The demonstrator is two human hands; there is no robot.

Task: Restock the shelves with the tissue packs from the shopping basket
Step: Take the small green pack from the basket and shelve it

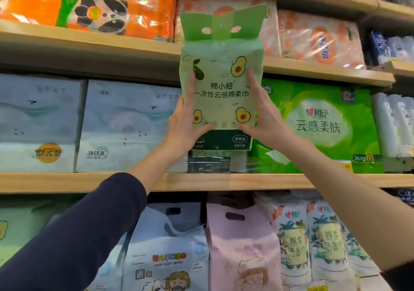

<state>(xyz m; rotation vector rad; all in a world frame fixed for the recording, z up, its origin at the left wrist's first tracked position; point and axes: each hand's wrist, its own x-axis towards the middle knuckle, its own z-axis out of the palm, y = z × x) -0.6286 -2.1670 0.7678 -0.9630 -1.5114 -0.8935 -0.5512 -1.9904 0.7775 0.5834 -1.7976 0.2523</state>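
Observation:
A light green tissue pack (pixel 221 78) printed with avocados and a green carry handle on top is held upright in front of the middle shelf (pixel 224 181). My left hand (pixel 186 122) grips its lower left side and my right hand (pixel 264 116) grips its lower right side, thumbs under the printed panel. The pack's top reaches past the edge of the shelf board above (pixel 112 48). Behind its lower end, a dark green pack (pixel 212 160) sits in a narrow gap on the middle shelf. The shopping basket is out of view.
Pale blue tissue bundles (pixel 125 125) fill the middle shelf to the left and a bright green bundle (pixel 318 122) stands to the right. Orange panda packs (pixel 107 6) sit above. Baby wipes (pixel 165 252), a pink pack (pixel 242 250) and white packs (pixel 313 246) line the lower shelf.

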